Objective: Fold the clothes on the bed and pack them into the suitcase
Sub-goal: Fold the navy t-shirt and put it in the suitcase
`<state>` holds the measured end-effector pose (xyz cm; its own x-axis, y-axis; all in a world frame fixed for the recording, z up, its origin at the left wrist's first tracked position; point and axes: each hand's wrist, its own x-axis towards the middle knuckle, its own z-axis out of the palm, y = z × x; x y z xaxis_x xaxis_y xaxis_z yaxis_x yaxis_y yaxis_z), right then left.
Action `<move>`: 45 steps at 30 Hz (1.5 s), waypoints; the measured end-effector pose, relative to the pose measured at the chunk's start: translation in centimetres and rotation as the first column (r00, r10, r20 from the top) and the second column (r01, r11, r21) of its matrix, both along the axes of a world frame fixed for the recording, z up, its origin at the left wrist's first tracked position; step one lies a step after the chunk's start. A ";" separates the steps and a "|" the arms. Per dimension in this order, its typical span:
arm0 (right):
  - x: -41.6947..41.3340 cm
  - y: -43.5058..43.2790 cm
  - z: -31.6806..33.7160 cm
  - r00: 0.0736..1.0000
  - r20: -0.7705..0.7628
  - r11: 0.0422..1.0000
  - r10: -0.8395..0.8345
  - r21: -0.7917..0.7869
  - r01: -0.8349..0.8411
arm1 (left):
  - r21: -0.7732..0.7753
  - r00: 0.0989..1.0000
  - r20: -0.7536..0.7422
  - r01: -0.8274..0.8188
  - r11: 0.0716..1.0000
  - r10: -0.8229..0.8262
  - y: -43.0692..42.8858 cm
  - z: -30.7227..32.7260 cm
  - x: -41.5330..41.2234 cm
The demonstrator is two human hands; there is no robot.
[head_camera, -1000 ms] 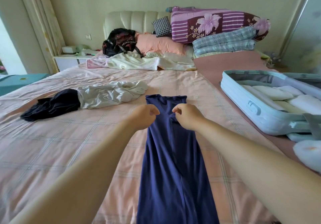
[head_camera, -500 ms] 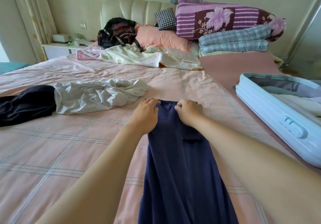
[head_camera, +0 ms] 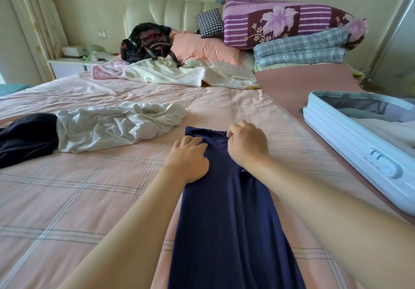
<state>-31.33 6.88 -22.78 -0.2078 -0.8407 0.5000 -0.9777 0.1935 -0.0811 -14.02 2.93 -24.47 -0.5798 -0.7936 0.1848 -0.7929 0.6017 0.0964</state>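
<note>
A long navy blue garment (head_camera: 226, 217) lies folded into a narrow strip down the middle of the pink checked bed (head_camera: 94, 194). My left hand (head_camera: 189, 157) rests flat on its left side near the far end, fingers spread on the cloth. My right hand (head_camera: 246, 144) has its fingers curled round the far right corner of the garment. A crumpled white garment (head_camera: 116, 127) and a dark one (head_camera: 24, 138) lie to the left. The open light-blue suitcase (head_camera: 350, 151) sits on the right with folded pale clothes (head_camera: 390, 129) inside.
At the headboard lie a black bag (head_camera: 146, 41), a pink pillow (head_camera: 204, 47), a checked cushion (head_camera: 210, 22), a purple floral quilt (head_camera: 285, 22) on a folded plaid blanket (head_camera: 301, 49), and a pale rumpled blanket (head_camera: 179, 74). A nightstand (head_camera: 71, 64) stands at the left.
Both hands have slid up the navy garment to its far end. The left hand, a fist a second ago, now lies flat on the cloth. The view has shifted closer and left.
</note>
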 end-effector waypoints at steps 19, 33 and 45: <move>2.3 15.0 -0.2 0.985 0.134 0.863 0.112 0.478 -0.163 | 0.103 0.989 0.007 0.149 0.984 -0.150 11.2 1.9 3.6; 6.8 29.6 -1.7 0.962 0.024 0.785 0.270 0.572 -0.235 | 0.122 0.943 0.212 0.234 0.965 -0.256 24.2 -0.5 12.6; 5.5 37.9 -2.8 0.670 -0.181 0.618 0.720 0.605 -0.502 | -0.056 0.775 0.334 0.584 0.810 -0.536 29.1 -0.3 18.6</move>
